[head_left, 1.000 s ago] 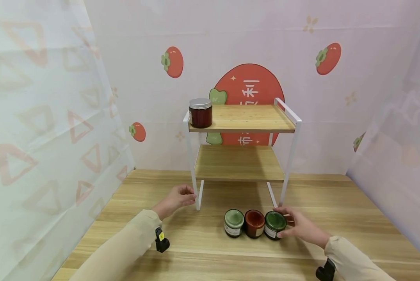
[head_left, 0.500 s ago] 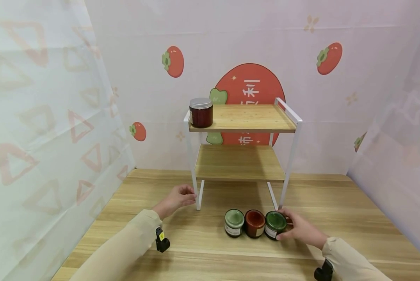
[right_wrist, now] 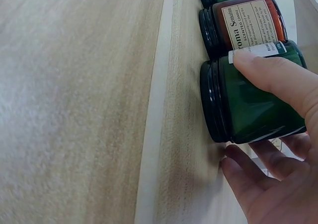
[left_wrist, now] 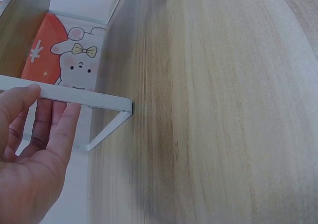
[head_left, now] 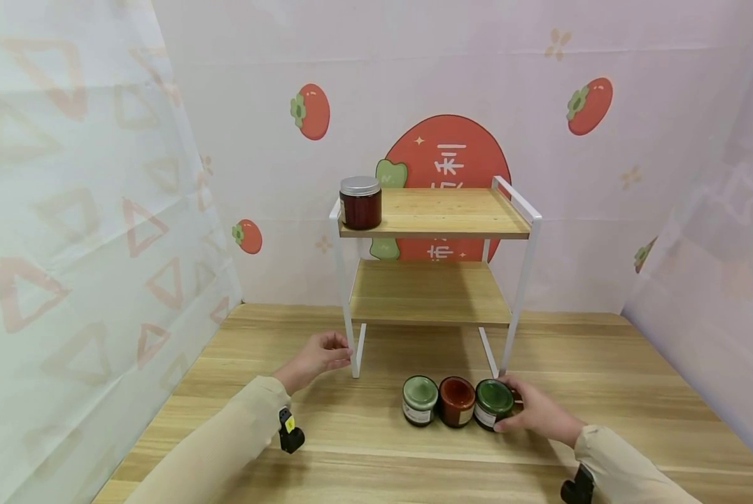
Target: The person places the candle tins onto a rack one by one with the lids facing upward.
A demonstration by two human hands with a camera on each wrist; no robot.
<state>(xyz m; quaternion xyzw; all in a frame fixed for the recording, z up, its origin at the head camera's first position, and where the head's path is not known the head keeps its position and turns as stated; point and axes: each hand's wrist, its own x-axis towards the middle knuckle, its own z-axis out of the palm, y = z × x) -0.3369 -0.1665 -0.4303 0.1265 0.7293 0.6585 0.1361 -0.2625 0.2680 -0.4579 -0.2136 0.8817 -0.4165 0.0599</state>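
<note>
My left hand pinches the lower part of the rack's white front left leg between thumb and fingers. At the far right of a row of three candle jars, my right hand grips a dark green candle jar. Its thumb presses the jar's label, and the other fingers reach around the far side. Beside that jar stand a red-brown candle jar and a light green candle jar. All three are upside down, with black lids on the table in the right wrist view.
A rack with wooden shelves and a white frame stands behind the jars. On its top shelf, at the left, sits a dark red jar with a silver lid. The wooden table is bounded by printed cloth walls.
My right hand has drawn in slightly to the left and its fingers have closed around the dark green candle jar. The left hand and the jars have stayed in place.
</note>
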